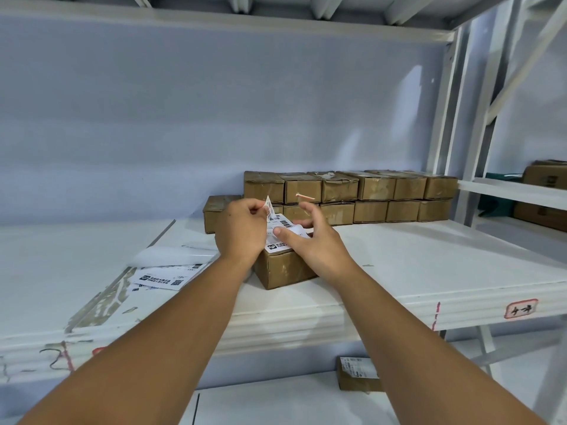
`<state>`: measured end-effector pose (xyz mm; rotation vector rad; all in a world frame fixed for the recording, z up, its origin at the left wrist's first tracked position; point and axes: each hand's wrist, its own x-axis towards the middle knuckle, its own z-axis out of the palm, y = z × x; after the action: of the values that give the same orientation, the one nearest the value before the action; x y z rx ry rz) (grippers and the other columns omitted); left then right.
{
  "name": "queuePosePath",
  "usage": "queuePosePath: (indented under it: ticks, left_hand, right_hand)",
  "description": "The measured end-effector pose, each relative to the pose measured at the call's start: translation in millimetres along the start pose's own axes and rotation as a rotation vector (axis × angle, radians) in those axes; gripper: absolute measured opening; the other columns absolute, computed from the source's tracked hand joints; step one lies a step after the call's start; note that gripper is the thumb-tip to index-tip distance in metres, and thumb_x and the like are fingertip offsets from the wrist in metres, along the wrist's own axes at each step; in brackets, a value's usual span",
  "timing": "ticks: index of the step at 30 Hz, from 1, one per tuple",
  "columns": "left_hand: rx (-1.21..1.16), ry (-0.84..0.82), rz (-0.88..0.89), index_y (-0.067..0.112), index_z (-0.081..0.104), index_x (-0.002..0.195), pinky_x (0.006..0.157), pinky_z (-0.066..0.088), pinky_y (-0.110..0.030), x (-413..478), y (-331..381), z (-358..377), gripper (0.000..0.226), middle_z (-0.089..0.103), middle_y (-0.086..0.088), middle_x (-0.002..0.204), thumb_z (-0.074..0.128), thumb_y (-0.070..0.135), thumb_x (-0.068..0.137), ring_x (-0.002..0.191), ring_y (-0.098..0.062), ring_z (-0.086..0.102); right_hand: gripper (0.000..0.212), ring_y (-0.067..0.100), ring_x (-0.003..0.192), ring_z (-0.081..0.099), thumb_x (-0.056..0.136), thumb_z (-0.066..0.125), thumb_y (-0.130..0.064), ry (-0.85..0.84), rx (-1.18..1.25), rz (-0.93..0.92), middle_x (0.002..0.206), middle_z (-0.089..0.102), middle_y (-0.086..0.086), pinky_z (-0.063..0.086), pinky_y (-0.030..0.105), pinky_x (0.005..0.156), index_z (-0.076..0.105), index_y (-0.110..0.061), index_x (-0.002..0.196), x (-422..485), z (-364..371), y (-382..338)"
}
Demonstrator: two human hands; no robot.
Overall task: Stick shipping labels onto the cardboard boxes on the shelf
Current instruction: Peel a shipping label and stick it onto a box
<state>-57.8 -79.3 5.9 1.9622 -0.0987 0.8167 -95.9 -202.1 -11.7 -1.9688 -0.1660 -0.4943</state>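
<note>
My two bare forearms fill the bottom of the view, reaching up and forward over the front lip of the white shelf. Below my right forearm, on a lower level, a small box with a label on it lies flat. Left of my left hand, loose label sheets lie fanned on the shelf beside a curl of shiny backing paper. Beyond both hands, a double row of small brown boxes is stacked against the pale blue back wall, and one more box stands just behind my left hand. Far to the right of my right hand, past the white uprights, another rack carries larger cartons. The shelf paint is scuffed and peeling towards the left, and a red-edged tag is stuck on the front lip.

The box I am working on sits under and between my hands, worn and creased brown cardboard. The shipping label is white with black barcodes, its near end flat on the box top and its far end lifted. My left hand pinches that raised end between thumb and fingers. My right hand is spread, thumb pressing the label down, fingers apart.
</note>
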Motion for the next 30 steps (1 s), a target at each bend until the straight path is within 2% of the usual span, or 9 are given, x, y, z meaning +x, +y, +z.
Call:
queuePosePath:
  ticks: [5, 11, 16, 19, 21, 25, 27, 29, 30]
  left_hand:
    - [-0.022, -0.011, 0.037, 0.017, 0.075, 0.092, 0.073, 0.051, -0.033, 0.9, -2.0, 0.1, 0.014, 0.072, 0.001, 0.092, 0.061, 0.018, 0.089, 0.084, -0.019, 0.064]
    - [-0.028, -0.008, 0.098, 0.013, 0.075, 0.094, 0.074, 0.051, -0.032, 1.1, -1.7, 0.5, 0.015, 0.072, -0.001, 0.094, 0.061, 0.014, 0.089, 0.084, -0.018, 0.064]
    - [-0.047, -0.016, 0.094, 0.01, 0.074, 0.094, 0.073, 0.049, -0.029, 2.0, -3.0, 2.0, 0.015, 0.072, -0.003, 0.094, 0.06, 0.012, 0.09, 0.083, -0.018, 0.063]
    - [-0.075, 0.012, -0.001, 0.01, 0.073, 0.092, 0.061, 0.041, -0.023, 0.9, -2.0, 1.8, 0.015, 0.069, 0.0, 0.087, 0.058, 0.011, 0.09, 0.077, -0.015, 0.059]
    - [-0.112, 0.024, -0.091, 0.011, 0.072, 0.091, 0.058, 0.039, -0.022, 0.4, -0.3, 1.4, 0.014, 0.063, 0.003, 0.083, 0.057, 0.011, 0.09, 0.076, -0.013, 0.057]
    - [-0.198, -0.046, -0.219, 0.015, 0.066, 0.091, 0.078, 0.05, -0.031, 3.4, -5.8, 4.3, 0.009, 0.066, -0.001, 0.092, 0.064, 0.01, 0.084, 0.088, -0.019, 0.063]
    - [-0.235, -0.051, -0.278, 0.018, 0.059, 0.103, 0.087, 0.051, -0.04, 7.9, -10.4, 5.9, 0.029, 0.061, -0.002, 0.097, 0.067, 0.004, 0.079, 0.101, -0.025, 0.061]
    - [-0.219, -0.028, -0.341, 0.022, 0.047, 0.12, 0.092, 0.048, -0.043, 11.0, -14.8, 6.7, 0.053, 0.048, 0.002, 0.098, 0.067, 0.001, 0.076, 0.11, -0.027, 0.053]
    - [-0.2, -0.036, -0.358, 0.025, 0.045, 0.122, 0.092, 0.048, -0.043, 12.3, -17.0, 8.1, 0.055, 0.044, 0.003, 0.098, 0.064, -0.001, 0.077, 0.11, -0.028, 0.052]
  right_hand:
    - [0.075, 0.011, 0.108, 0.053, 0.08, 0.07, -0.046, -0.002, 0.001, 0.016, 0.116, 0.055, -0.011, 0.038, 0.023, 0.086, 0.032, -0.032, 0.143, 1.5, 0.2, 1.1]
    - [0.076, 0.013, 0.113, 0.053, 0.08, 0.069, -0.049, -0.003, -0.012, 0.025, 0.122, 0.055, -0.009, 0.041, 0.027, 0.093, 0.033, -0.029, 0.144, 1.9, 0.4, 1.2]
    - [0.073, 0.01, 0.108, 0.051, 0.081, 0.068, -0.048, -0.004, -0.017, 0.031, 0.117, 0.055, -0.01, 0.038, 0.024, 0.086, 0.034, -0.029, 0.143, 2.1, 0.6, 1.2]
    - [0.065, 0.009, 0.102, 0.051, 0.083, 0.066, -0.046, 0.003, -0.021, 0.029, 0.112, 0.056, -0.011, 0.034, 0.023, 0.082, 0.037, -0.031, 0.139, 1.8, 0.5, 0.0]
    - [0.054, 0.01, 0.101, 0.053, 0.085, 0.065, -0.043, 0.003, -0.012, 0.02, 0.114, 0.058, -0.009, 0.037, 0.023, 0.081, 0.043, -0.034, 0.134, 2.1, 1.0, 1.1]
    - [0.036, 0.009, 0.105, 0.054, 0.089, 0.062, -0.03, -0.018, 0.018, 0.001, 0.117, 0.058, -0.008, 0.041, 0.023, 0.086, 0.053, -0.036, 0.124, 1.7, 0.9, 2.7]
    - [0.032, 0.007, 0.107, 0.052, 0.09, 0.06, -0.025, -0.034, 0.008, -0.01, 0.112, 0.056, -0.013, 0.042, 0.023, 0.09, 0.056, -0.036, 0.12, 2.2, 0.1, 3.1]
    - [0.03, 0.007, 0.109, 0.052, 0.091, 0.059, -0.022, -0.052, 0.007, -0.012, 0.109, 0.054, -0.017, 0.043, 0.025, 0.093, 0.058, -0.036, 0.117, 2.4, 0.8, 3.3]
    - [0.03, 0.008, 0.111, 0.053, 0.091, 0.059, -0.021, -0.059, 0.013, -0.011, 0.111, 0.055, -0.015, 0.044, 0.028, 0.095, 0.059, -0.036, 0.117, 2.8, 1.6, 3.9]
